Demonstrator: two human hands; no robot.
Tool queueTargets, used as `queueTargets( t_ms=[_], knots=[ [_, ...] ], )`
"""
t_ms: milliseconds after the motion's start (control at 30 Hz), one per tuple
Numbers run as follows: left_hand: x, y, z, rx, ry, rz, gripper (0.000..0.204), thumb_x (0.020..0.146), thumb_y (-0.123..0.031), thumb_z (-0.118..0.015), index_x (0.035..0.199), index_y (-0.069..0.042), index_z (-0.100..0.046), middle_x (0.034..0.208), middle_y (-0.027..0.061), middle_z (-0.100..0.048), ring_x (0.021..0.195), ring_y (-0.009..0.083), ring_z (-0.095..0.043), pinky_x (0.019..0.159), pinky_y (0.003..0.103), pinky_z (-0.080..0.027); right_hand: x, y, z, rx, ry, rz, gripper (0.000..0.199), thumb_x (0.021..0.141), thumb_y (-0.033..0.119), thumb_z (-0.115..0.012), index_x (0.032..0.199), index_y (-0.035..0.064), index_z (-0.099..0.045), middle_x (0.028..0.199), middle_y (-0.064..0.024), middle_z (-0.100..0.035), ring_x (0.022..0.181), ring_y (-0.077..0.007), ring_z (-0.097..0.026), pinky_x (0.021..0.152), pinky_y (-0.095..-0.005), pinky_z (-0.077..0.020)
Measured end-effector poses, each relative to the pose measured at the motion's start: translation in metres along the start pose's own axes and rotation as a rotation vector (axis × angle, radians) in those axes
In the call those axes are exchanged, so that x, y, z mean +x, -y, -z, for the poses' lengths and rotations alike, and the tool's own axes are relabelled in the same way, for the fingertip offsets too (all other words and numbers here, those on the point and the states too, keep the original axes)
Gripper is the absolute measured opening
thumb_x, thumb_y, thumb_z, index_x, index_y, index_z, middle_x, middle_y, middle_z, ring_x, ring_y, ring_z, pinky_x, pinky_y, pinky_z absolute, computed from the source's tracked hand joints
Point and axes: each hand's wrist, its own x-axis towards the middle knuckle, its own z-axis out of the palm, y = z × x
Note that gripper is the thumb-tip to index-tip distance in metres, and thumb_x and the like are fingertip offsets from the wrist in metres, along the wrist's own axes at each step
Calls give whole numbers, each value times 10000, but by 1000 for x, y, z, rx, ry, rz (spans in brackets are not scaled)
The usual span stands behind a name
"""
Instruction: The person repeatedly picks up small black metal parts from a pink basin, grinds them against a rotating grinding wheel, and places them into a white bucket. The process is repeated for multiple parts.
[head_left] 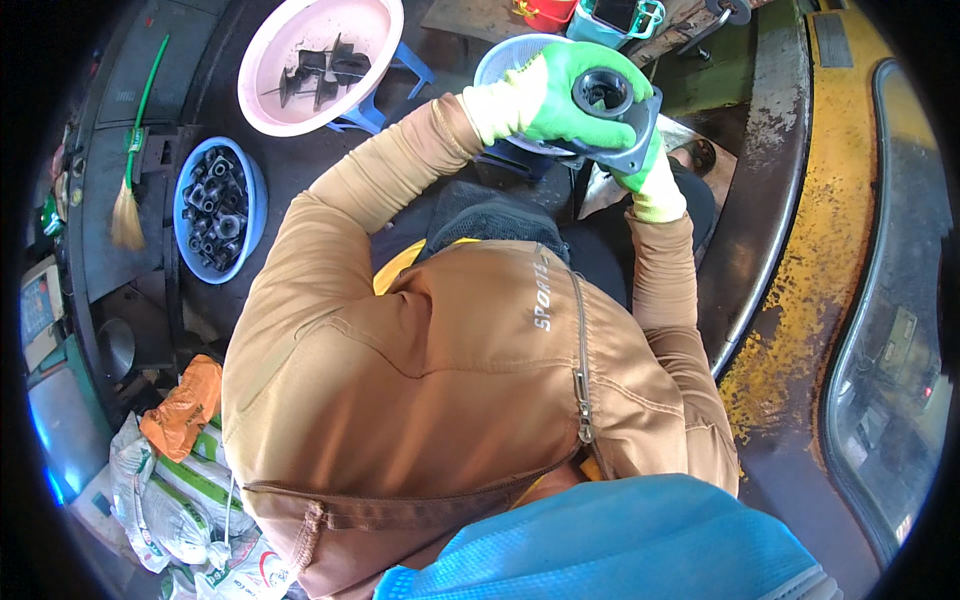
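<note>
Both my hands wear green gloves with pale cuffs and are raised together at the upper middle. Between them is a black flanged part with a round collar and corner holes, its collar opening turned up toward me. My left hand wraps over the part from the left, fingers around the collar. My right hand grips its lower right edge; most of those fingers are hidden under the flange. Just behind my left hand stands a pale blue basket, partly covered by the glove.
A pink basin on a blue stool holds several black pieces. Left of me, a blue basin is full of black flanged parts. A worn yellow machine frame runs close along my right. Sacks and a broom are at left.
</note>
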Motion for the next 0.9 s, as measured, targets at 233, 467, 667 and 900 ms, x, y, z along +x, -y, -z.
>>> queueTargets(
  t_ms=[233,467,667,900],
  knots=[
    [2,-3,16,-32,374,69,465,653,-183,-824,1076,-56,-677,1102,69,-683,1056,202,-622,981,357,-474,-20,-22,-5,379,143,-154,594,796,127,-787,1337,88,-545,1309,-80,-588,1187,-189,-564,1025,-341,-458],
    [18,6,31,-254,631,15,574,553,-238,-815,1073,-49,-661,1261,100,-610,1226,258,-537,1097,409,-357,-16,-24,-13,483,59,-175,583,818,114,-751,1355,90,-524,1326,-67,-571,1194,-197,-555,999,-338,-468],
    [9,7,-3,35,-128,100,598,658,-183,-881,1182,-49,-626,1295,91,-598,1199,187,-553,1045,353,-427,16,-11,-17,-292,-330,242,447,862,97,-691,1285,59,-552,1221,-115,-640,1114,-234,-629,928,-343,-504],
    [1,33,-40,276,-495,-215,510,688,-160,-877,1125,-45,-640,1190,90,-641,1077,173,-619,939,321,-498,8,-12,-42,-149,-580,274,404,917,94,-623,1289,19,-483,1194,-108,-593,1084,-206,-591,931,-336,-488]
  ],
)
